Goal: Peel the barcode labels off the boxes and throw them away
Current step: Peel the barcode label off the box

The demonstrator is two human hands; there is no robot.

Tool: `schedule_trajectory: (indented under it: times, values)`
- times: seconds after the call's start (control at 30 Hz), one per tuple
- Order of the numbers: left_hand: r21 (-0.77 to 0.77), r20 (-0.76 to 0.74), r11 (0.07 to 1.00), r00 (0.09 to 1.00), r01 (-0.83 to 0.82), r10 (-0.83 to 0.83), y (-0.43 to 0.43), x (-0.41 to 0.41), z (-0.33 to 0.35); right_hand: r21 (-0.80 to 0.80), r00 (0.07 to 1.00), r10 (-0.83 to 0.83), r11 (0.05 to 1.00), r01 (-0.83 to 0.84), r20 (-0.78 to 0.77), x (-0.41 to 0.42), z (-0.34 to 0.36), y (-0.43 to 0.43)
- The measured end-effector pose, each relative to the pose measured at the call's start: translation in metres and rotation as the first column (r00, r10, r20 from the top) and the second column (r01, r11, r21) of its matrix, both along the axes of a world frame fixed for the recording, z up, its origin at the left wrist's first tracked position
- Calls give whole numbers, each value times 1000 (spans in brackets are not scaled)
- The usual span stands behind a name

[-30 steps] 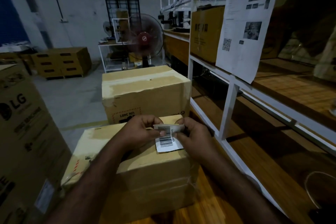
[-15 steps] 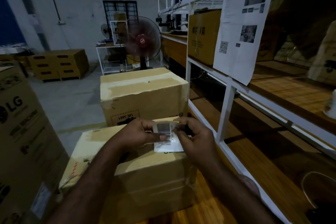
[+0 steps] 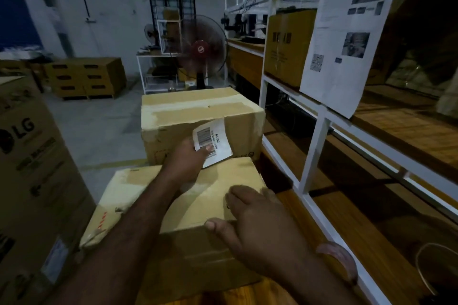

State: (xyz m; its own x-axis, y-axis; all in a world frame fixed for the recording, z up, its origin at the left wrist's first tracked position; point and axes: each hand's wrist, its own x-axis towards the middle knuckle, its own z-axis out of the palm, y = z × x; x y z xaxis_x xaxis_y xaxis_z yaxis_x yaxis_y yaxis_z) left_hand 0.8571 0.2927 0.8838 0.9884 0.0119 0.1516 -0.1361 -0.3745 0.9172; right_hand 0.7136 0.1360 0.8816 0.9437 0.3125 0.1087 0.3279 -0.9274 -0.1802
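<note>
Holding the label (image 3: pixel 212 143) pinched under its thumb, the left hand (image 3: pixel 188 159) is raised over the far edge of the near box (image 3: pixel 148 195). The label is white and carries a barcode and printed digits. It stands curled upward from the hand, printed side to the camera. Its lower corner sits close to the box top; contact there cannot be confirmed.

The right hand (image 3: pixel 257 226) rests on the near right corner of the same box. Its fingers lie across the top, its thumb lies along the front edge, and it grips nothing. The fingertips are blurred. A pale bracelet (image 3: pixel 339 261) circles that wrist. The two hands are apart, the left ahead of the right.

A pale, scuffed patch shows on the box top between the hands. Just beyond the left hand stands the far box (image 3: pixel 198 111), with tape along its top.

To the left of the left arm is a large LG carton (image 3: pixel 27 156). To the right of the right hand runs a white shelf rack (image 3: pixel 316 146) with wooden decks. It carries a brown box (image 3: pixel 287 47) and a hanging printed sheet (image 3: pixel 347 39). Well beyond both hands are a red fan (image 3: pixel 203 49) and a low stack of cartons (image 3: pixel 86 77).
</note>
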Motion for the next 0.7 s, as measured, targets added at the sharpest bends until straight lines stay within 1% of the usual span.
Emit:
schedule_trajectory:
  times: [0.07, 0.13, 0.2, 0.27, 0.3, 0.37, 0.43, 0.5, 0.57, 0.7]
  values:
    - [-14, 4, 999, 999, -38, 38, -2, 1, 0, -76, 999, -16, 997, 14, -35, 12, -2, 7]
    - [-98, -23, 995, 1000, -18, 16, 1, 5, -2, -91, 995, -48, 995, 40, -92, 38, -3, 12]
    - [-141, -48, 990, 999, -14, 7, 6, 11, -7, -97, 989, -74, 993, 62, -128, 61, 0, 16]
    - [-117, -48, 993, 998, -33, 28, 7, 13, -7, -112, 991, -70, 992, 57, -118, 71, 3, 19]
    - [-72, -35, 996, 999, -43, 41, 5, 10, -5, -112, 993, -55, 993, 44, -103, 68, 3, 18]
    - [42, -2, 996, 996, -84, 84, 3, 8, -4, -111, 997, -11, 994, 3, -72, 46, 4, 15]
    - [83, 8, 991, 994, -108, 108, 2, 9, -6, -122, 997, 32, 992, -39, -63, 17, 6, 6]
    - [93, 14, 990, 994, -109, 108, 1, 8, -6, -149, 996, 48, 987, -59, -74, -6, 10, -5]
    - [76, 9, 991, 994, -111, 111, 0, 6, -5, -148, 995, 28, 988, -42, -95, -6, 11, -14]
    - [1, -16, 994, 994, -111, 111, -4, 1, -2, -141, 996, -52, 989, 41, -76, 38, 3, -8]
